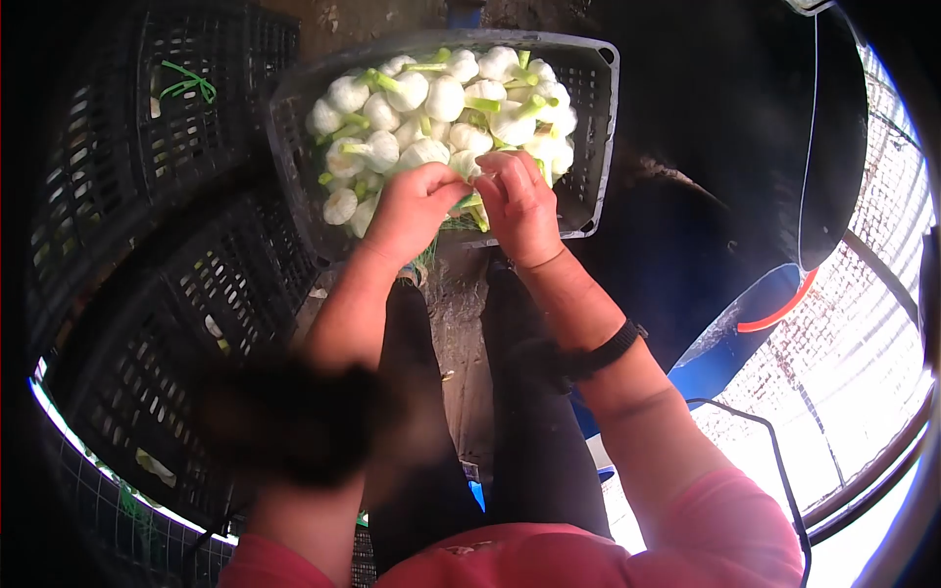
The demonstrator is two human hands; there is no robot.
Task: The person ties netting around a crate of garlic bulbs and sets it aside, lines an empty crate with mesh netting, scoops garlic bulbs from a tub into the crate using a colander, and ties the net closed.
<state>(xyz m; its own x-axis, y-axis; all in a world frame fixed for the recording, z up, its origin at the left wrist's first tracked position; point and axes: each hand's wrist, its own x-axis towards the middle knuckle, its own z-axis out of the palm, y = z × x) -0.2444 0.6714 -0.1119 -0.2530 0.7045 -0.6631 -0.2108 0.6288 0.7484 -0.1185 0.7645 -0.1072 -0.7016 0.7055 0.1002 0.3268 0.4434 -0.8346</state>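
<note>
White garlic bulbs (445, 98) with cut green stems fill a grey plastic crate (606, 118) in front of me. Over the crate's near side, my left hand (417, 204) has its thumb and fingers pinched together on a bit of green netting or string. Close beside it on the right, my right hand (520, 208) has its fingers curled, with thumb and fingertips near the same green material. Whatever those fingertips hold is too small to make out. Green strands (427, 257) hang below my left hand at the crate's near edge.
Black perforated crates (196, 284) stand along the left; a green string (188, 83) lies on the upper one. To the right are a large dark surface (725, 118) and a blue container (730, 338) with an orange edge. A dark blurred shape (304, 416) covers part of my left forearm.
</note>
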